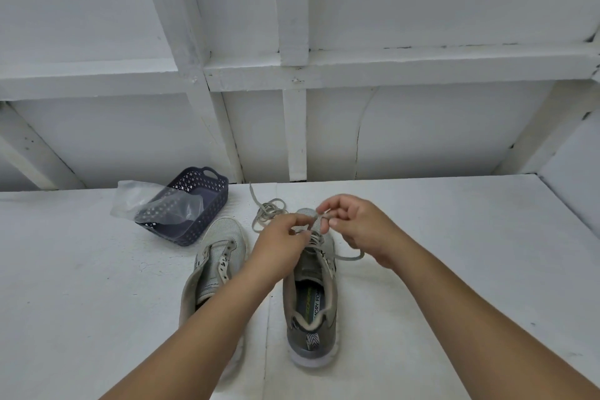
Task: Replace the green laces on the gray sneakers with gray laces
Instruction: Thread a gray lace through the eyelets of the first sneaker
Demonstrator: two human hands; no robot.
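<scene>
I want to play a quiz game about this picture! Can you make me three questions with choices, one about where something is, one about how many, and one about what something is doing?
1. Where is the basket?
A. Behind the left sneaker, on the left
B. On top of the right sneaker
C. In the person's lap

2. How many sneakers are on the white surface?
A. One
B. Two
C. Four

3. What are the hands doing?
A. Lying flat on the surface
B. Pinching the gray lace over the right sneaker
C. Holding the basket

Answers:
1. A, the dark basket with the clear plastic bag sits past the left sneaker's toe.
2. B, two gray sneakers lie side by side.
3. B, the left hand and right hand pinch the lace above the eyelets.
</scene>
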